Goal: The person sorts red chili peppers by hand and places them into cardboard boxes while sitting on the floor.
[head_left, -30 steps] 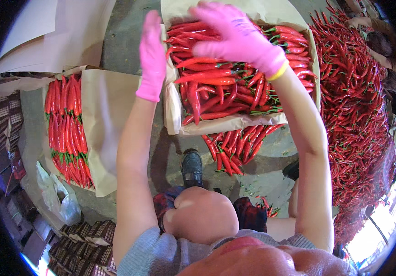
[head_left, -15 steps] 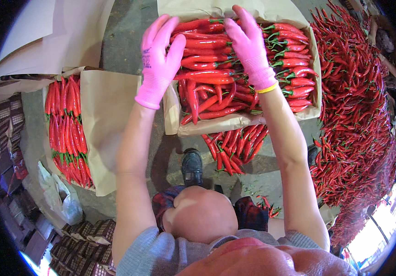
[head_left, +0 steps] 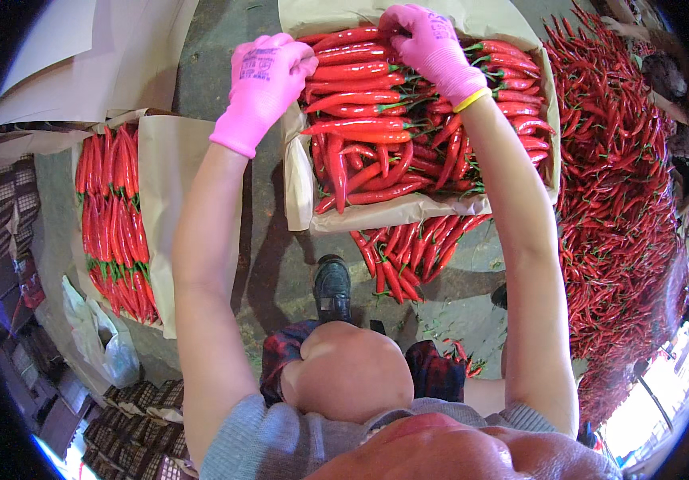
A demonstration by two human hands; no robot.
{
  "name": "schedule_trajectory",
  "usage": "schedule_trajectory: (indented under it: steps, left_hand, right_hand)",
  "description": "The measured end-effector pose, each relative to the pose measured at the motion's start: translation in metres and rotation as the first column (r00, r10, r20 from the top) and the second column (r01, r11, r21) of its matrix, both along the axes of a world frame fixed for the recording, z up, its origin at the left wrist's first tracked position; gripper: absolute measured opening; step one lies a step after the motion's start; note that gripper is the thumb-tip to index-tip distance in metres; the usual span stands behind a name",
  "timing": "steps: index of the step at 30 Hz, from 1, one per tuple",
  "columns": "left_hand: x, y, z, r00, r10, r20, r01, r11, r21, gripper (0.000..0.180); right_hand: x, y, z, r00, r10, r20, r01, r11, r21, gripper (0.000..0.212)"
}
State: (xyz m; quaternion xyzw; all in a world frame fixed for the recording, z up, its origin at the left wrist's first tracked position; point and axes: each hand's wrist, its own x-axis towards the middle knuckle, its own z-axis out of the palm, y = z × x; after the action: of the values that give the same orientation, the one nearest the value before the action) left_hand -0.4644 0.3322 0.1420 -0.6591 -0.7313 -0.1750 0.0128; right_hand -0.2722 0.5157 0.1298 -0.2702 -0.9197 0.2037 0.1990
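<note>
A paper-lined box (head_left: 432,210) of red chili peppers (head_left: 356,70) lies in front of me. Its left half has chilies side by side with stems to the right, over more loosely laid ones. My left hand (head_left: 268,76), in a pink glove, is closed at the box's upper left edge, fingertips against the chilies' pointed ends. My right hand (head_left: 428,44), also gloved in pink, has curled fingers over the stem ends near the far edge. What either hand's fingers hold is hidden.
To the left stands another paper-lined box (head_left: 152,300) packed with chilies. A large heap of loose chilies (head_left: 612,240) covers the right, with other people's arms (head_left: 672,108) beyond it. A small chili pile (head_left: 400,264) lies below the near box; a plastic bag (head_left: 116,352) sits lower left.
My left hand has shifted left and its spread fingers have closed. My right hand has moved slightly up, its fingers now curled at the stem ends.
</note>
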Motion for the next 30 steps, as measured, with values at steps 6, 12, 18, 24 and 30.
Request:
schedule_trajectory:
  steps: [6,12,18,24,30]
  left_hand:
    - [-0.001,-0.023,0.013,0.973,-0.013,0.231,0.004,0.999,0.040,0.034]
    - [0.033,0.002,-0.033,0.476,-0.112,0.873,-0.448,0.823,0.350,0.043]
    - [0.034,-0.006,-0.026,0.704,0.156,0.693,-0.305,0.947,0.096,0.049]
    - [0.034,-0.001,-0.051,0.900,-0.067,0.431,-0.107,0.924,0.368,0.047]
    - [0.050,0.008,-0.051,0.804,-0.015,0.595,-0.297,0.857,0.422,0.046]
  right_hand:
    - [0.027,-0.008,0.021,0.943,0.069,-0.326,-0.118,0.984,-0.134,0.033]
    - [0.029,-0.044,-0.005,0.823,-0.269,-0.500,0.226,0.963,-0.148,0.040]
    - [0.027,-0.045,-0.024,0.934,-0.121,-0.335,0.156,0.984,0.082,0.043]
    - [0.025,-0.048,-0.025,0.894,-0.139,-0.425,0.123,0.990,-0.065,0.037]
    - [0.044,-0.048,-0.032,0.957,-0.155,-0.245,0.175,0.983,0.062,0.044]
